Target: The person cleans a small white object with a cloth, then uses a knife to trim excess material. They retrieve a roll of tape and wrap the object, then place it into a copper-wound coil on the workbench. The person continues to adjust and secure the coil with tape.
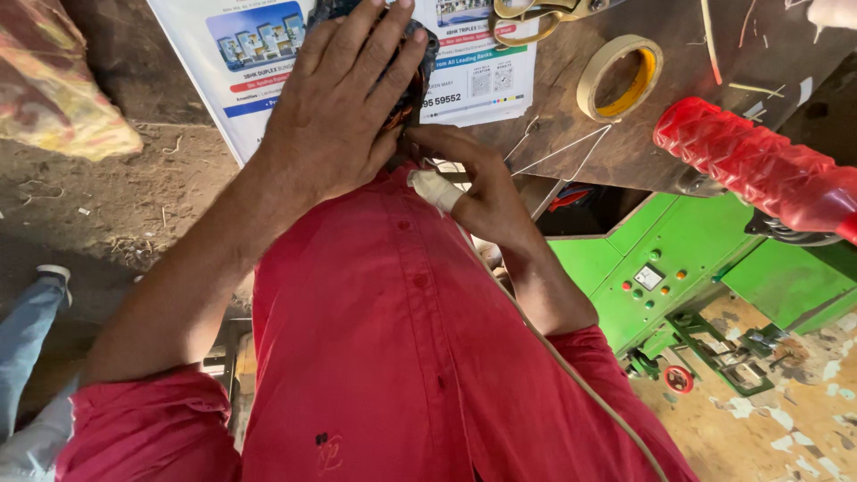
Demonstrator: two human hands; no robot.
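in the head view, the left hand (335, 107) lies flat with spread fingers on a dark patterned cloth piece (418, 76), pressing it down on a printed paper sheet (250, 62) at the near edge of the brown wooden table (678, 98). the right hand (478, 192), with a white bandage (435, 189) on one finger, pinches the lower edge of this cloth just beside the left hand. a roll of tape (616, 78) and a red ribbed handle (759, 170) are well apart to the right.

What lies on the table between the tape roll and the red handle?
In the head view, only bare brown table lies between the tape roll and the red handle.
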